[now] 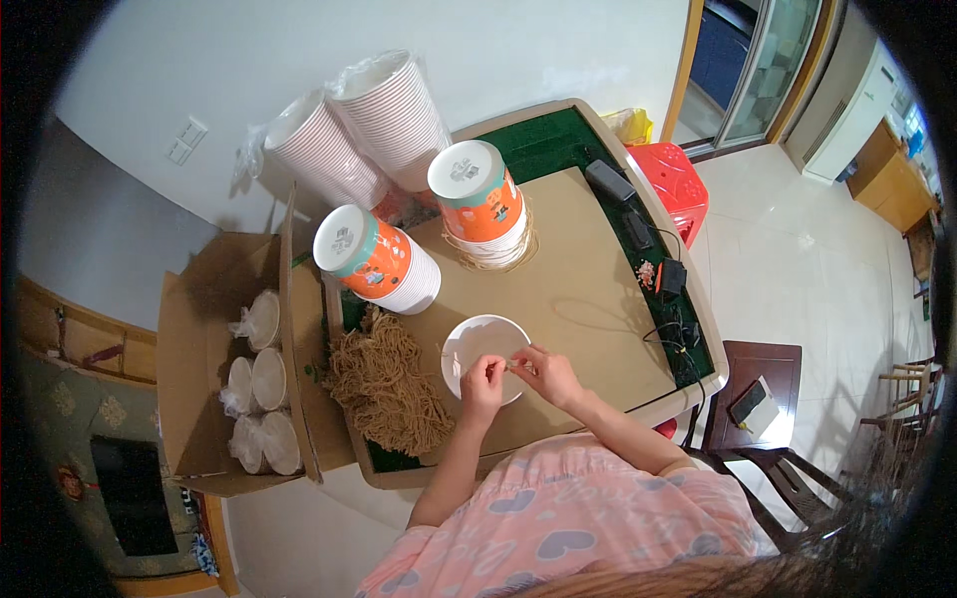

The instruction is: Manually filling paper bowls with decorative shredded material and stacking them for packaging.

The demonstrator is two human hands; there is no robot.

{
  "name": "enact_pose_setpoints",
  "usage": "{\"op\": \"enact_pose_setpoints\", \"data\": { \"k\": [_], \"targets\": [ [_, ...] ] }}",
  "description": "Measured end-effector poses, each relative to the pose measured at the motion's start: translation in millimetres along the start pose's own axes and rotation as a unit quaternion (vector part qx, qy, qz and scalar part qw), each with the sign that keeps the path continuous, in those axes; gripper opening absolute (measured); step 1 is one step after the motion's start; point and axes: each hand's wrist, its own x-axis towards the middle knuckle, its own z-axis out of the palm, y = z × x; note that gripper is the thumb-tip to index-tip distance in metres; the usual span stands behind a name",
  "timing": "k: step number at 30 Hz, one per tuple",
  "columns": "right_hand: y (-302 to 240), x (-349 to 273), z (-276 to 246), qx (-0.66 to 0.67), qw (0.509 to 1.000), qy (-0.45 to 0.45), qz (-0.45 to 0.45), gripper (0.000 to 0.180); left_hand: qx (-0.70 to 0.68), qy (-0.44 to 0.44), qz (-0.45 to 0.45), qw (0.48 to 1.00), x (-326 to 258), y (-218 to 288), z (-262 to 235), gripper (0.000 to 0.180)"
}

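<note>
A white paper bucket (461,344) stands open end up on the brown board in front of me. Over its near right part, my left hand (483,386) and my right hand (548,376) are close together, each with its fingertips pinched. Whatever lies between the fingers is too small to make out. Left of the bucket lies a thick bundle of tan twine (389,384). Behind it, an upside-down stack of orange and teal printed buckets (384,261) leans at a slant. Another such stack (481,204) has loops of twine (488,257) round its lower part.
Two tall bucket stacks in clear plastic (394,110) lean by the wall. A cardboard box (214,289) with several wrapped stacks stands at the left. Black adapters and cables (638,229) line the table's right side, beside a red stool (670,184). A dark side table (768,364) stands farther right.
</note>
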Motion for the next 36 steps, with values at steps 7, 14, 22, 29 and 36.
{"op": "enact_pose_setpoints", "data": {
  "k": [7, 14, 22, 29, 36],
  "targets": [
    [-18.1, 4.8, -19.9, 0.077, 0.995, -0.013, 0.061, 0.01, -0.084, -0.079, -0.073, 0.991, -10.0, 18.7, -18.7, 0.012],
    [-19.8, 5.9, -29.5, 0.087, 0.996, -0.022, 0.023, 0.011, -0.162, -0.139, -0.132, 0.968, -8.3, 34.3, -27.4, 0.011],
    [-39.1, -0.3, -35.1, 0.151, 0.987, -0.026, 0.045, 0.01, -0.172, -0.117, -0.101, 0.973, -5.6, 46.3, -29.9, 0.01],
    [-27.5, -3.5, -35.7, 0.109, 0.992, -0.005, -0.071, 0.01, -0.172, -0.127, -0.078, 0.974, -9.4, 59.9, -32.7, 0.009],
    [5.7, -14.4, -32.3, 0.058, 0.997, 0.032, -0.027, 0.009, -0.202, -0.127, -0.052, 0.97, -18.1, 70.0, -39.7, 0.007]
  ]
}}
